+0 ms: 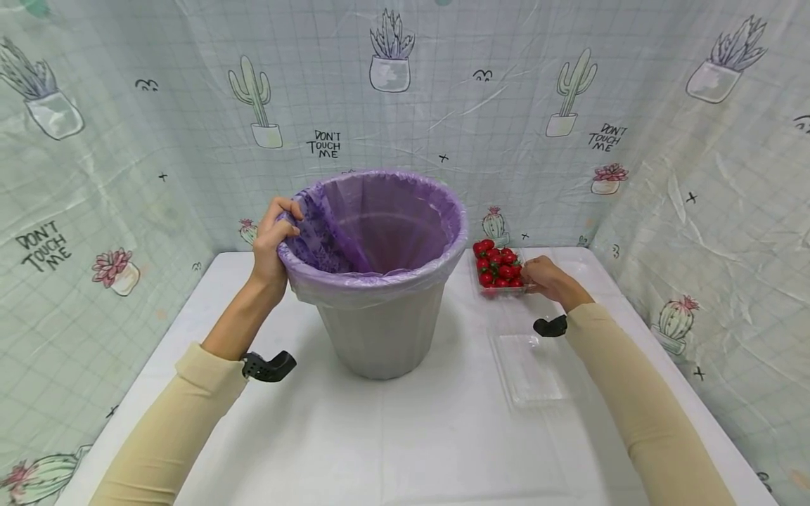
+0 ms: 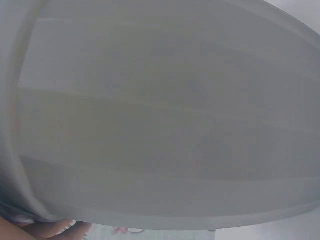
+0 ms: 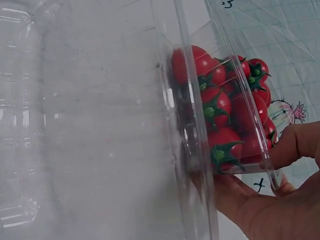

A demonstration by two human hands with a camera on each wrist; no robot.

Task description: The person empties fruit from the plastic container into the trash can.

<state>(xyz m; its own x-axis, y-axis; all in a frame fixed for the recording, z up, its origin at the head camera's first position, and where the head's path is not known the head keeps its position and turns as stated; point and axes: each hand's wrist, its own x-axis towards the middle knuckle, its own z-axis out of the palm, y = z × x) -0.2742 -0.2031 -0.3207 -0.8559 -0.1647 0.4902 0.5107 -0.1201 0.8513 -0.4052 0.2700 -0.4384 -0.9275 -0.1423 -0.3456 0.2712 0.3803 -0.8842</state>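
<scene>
A grey trash bin stands on the white table, lined with a purple bag folded over its rim. My left hand grips the left side of the rim, fingers curled over the bag's edge. In the left wrist view the bin's ribbed wall fills nearly everything, with fingers at the bottom left. To the right of the bin, my right hand holds the side of a clear plastic clamshell filled with red cherry tomatoes. Its lid lies folded open towards me.
The white table is bounded by patterned plastic sheeting at the back and both sides. The bin stands left of the clamshell, with its rim higher than the tomatoes.
</scene>
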